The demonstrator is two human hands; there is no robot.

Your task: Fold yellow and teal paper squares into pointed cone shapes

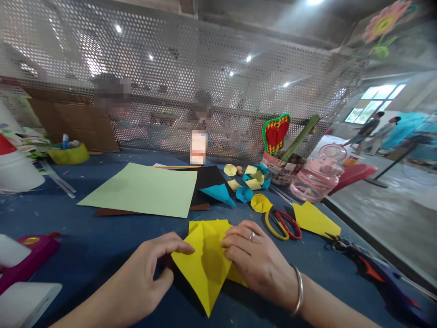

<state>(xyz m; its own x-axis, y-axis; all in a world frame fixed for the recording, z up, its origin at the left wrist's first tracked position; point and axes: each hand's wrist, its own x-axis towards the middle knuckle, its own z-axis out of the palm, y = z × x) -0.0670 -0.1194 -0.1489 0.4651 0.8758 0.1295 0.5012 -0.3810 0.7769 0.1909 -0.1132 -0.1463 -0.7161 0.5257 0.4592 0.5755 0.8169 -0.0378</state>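
A folded sheet of yellow paper (209, 269) lies on the blue table in front of me, its point toward me and a crease down its middle. My left hand (150, 269) has the index finger on the paper's left edge, with the thumb just below it. The bent fingers of my right hand (256, 255) press together on the right edge, and a flap sticks out beneath them. Yellow- and red-handled scissors (282, 224) lie beyond my right hand, beside a small folded yellow piece (261, 203). Another yellow sheet (316, 218) is further right.
Pale green sheets (143, 189), a blue folded piece (218, 193) and small blue and yellow shapes (254, 176) lie ahead. Pliers (372, 264) and a pink bottle (316, 177) stand to the right. White rolls (29, 303) and a purple tool (37, 255) sit left. A perforated screen (225, 59) closes the back.
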